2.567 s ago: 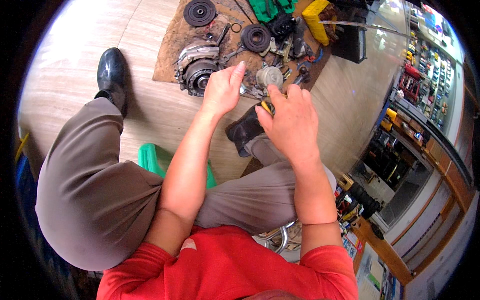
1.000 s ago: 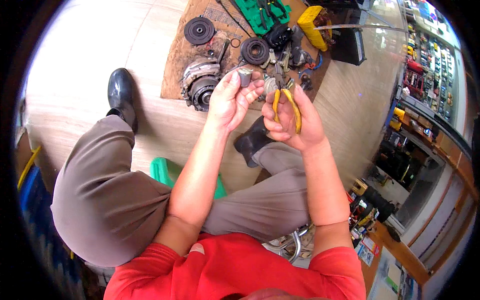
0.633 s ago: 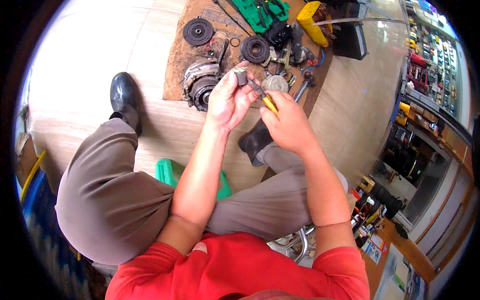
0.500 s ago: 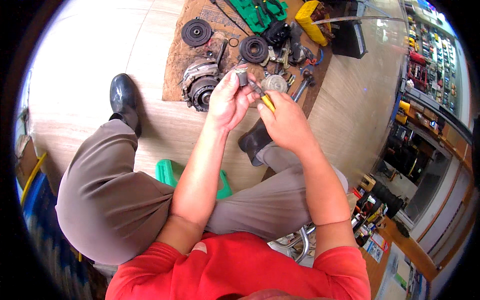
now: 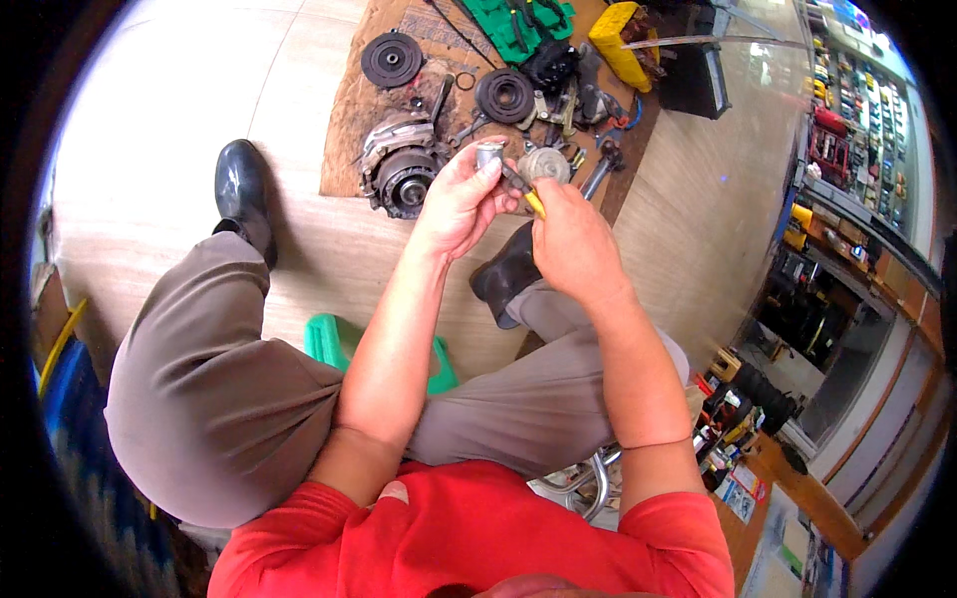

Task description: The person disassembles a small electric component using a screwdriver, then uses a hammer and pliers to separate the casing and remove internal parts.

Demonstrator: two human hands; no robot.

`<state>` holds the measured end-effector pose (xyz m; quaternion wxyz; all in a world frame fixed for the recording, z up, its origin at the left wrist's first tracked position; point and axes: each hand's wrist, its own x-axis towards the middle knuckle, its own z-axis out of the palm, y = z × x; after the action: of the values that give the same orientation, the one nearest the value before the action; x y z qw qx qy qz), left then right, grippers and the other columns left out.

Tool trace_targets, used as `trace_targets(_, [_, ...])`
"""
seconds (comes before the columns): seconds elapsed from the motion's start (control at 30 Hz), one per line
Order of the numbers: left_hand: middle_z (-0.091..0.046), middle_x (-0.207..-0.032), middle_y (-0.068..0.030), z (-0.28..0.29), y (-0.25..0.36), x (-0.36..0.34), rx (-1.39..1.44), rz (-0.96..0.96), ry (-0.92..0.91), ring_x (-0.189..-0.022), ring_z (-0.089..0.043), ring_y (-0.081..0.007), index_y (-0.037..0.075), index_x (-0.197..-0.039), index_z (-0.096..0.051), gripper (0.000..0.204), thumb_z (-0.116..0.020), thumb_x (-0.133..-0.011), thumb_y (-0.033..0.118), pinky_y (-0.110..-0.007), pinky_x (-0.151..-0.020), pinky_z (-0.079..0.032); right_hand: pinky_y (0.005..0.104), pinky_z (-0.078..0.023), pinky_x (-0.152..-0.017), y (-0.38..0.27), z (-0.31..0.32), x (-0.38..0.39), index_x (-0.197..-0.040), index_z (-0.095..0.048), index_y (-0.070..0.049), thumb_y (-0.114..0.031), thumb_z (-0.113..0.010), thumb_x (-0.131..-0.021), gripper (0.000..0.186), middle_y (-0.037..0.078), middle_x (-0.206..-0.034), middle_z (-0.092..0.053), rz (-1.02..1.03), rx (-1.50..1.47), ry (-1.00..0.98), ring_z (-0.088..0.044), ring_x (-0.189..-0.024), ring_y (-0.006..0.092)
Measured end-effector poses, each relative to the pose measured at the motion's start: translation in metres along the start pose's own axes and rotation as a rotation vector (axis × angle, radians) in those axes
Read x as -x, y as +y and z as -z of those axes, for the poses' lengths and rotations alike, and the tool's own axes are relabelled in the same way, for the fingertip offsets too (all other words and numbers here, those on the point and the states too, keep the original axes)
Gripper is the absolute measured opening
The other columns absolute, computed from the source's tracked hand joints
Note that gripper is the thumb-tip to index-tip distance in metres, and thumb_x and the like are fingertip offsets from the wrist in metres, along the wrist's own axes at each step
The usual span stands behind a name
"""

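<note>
Held in the fingers of my left hand (image 5: 461, 204) is a small silvery metal cylinder (image 5: 489, 152), its rounded end turned up. My right hand (image 5: 578, 239) is closed around a hand tool with a yellow handle (image 5: 535, 203). The tool's dark metal end points at the left fingers beside the cylinder; whether it touches the cylinder I cannot tell. Both hands are raised above the near edge of a cardboard sheet (image 5: 344, 149). Just left of them on the sheet sits a greasy, round-fronted machine unit (image 5: 404, 164). A round pale metal part (image 5: 545, 167) lies behind the tool.
Two black pulley-like discs (image 5: 392, 61) (image 5: 505, 96) and a small ring (image 5: 466, 82) lie farther back. A green tool case (image 5: 513, 28), a yellow container (image 5: 623, 45) and a long-handled metal tool (image 5: 601, 169) are beyond. A green stool (image 5: 327, 339) stands between my legs. Shelves are at right.
The cylinder has tilted in my left hand, so its bright rounded end shows more. Less of the yellow handle shows past my right hand. The whole view has shifted slightly.
</note>
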<state>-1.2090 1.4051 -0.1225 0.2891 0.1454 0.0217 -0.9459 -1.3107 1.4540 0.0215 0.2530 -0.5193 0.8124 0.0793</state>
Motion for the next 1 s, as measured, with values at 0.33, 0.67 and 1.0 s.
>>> trace_targets(0.33, [-0.060,-0.093,-0.0104,-0.003,0.001,0.000,-0.152,0.007,0.072,-0.076,-0.063,-0.0173,0.003,-0.131,-0.039,0.040,-0.059,-0.097,0.011,-0.028,-0.066,-0.052,0.0491,-0.047,-0.087,0.004,-0.006,0.000,-0.129,-0.051,-0.001,-0.004,-0.055,-0.084,0.045,0.024,-0.109,-0.054,0.019,0.135,0.115,-0.053,-0.102,0.0417])
trace_targets(0.67, [-0.060,-0.093,-0.0091,0.001,-0.002,0.000,-0.176,0.044,0.058,-0.078,-0.063,-0.0183,0.002,-0.128,-0.044,0.042,-0.064,-0.094,0.016,-0.029,-0.068,-0.054,0.0483,-0.045,-0.087,0.002,-0.005,0.000,-0.130,-0.050,0.000,-0.004,-0.060,-0.081,0.051,0.024,-0.109,-0.052,0.071,0.187,0.206,-0.051,-0.101,0.0412])
trace_targets(1.0, [-0.060,-0.085,-0.0086,0.004,-0.004,0.001,-0.283,0.045,0.063,-0.068,-0.058,-0.0167,0.006,-0.124,-0.045,0.040,-0.067,-0.092,0.016,-0.028,-0.061,-0.049,0.0470,-0.045,-0.089,-0.001,-0.002,0.001,-0.131,-0.050,-0.002,-0.005,-0.064,-0.077,0.056,0.023,-0.109,-0.052,0.050,0.229,0.193,-0.051,-0.103,0.0400])
